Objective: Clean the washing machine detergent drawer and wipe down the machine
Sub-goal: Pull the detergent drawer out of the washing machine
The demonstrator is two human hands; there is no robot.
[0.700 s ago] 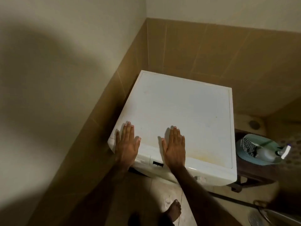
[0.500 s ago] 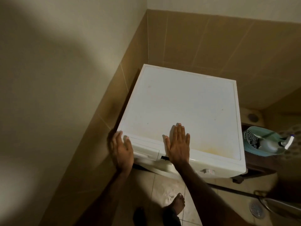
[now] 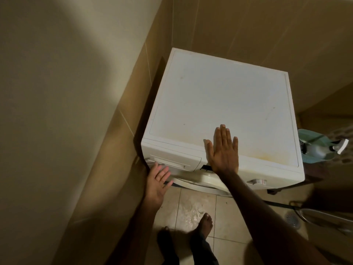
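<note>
Opening the white plastic detergent drawer (image 3: 174, 163), set in the upper left front of the white front-loading washing machine (image 3: 219, 104), is the step in hand, I judge. Hooking fingertips under the drawer's recessed front and pulling straight out, while bracing the top, should be keeping the machine steady. The left hand (image 3: 157, 181) is reaching palm-up at the drawer front, fingers spread and grasping nothing. The right hand (image 3: 223, 152) is pressing flat, fingers straight, on the lid's front edge.
</note>
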